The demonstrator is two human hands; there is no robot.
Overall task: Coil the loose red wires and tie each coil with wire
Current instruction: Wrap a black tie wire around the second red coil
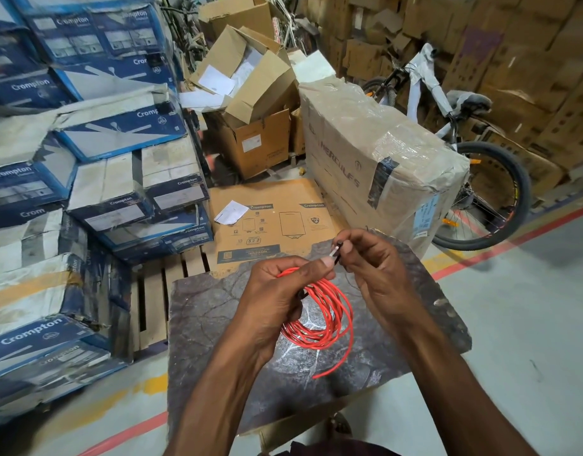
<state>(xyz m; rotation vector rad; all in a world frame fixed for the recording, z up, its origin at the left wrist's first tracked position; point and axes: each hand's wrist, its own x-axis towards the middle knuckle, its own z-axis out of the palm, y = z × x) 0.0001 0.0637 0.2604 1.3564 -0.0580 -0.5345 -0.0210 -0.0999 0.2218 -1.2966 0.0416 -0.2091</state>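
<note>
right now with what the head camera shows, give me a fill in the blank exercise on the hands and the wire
1. The left hand grips a coil of thin plastic-coated wire whose colour is ____.
2. The right hand pinches a short black-and-white tie piece at the ____ of the coil.
3. The coil's loose end lies over the dark ____-patterned slab.
4. Behind the taped cardboard carton stands a ____.

Missing words: red; top; marble; bicycle
</note>
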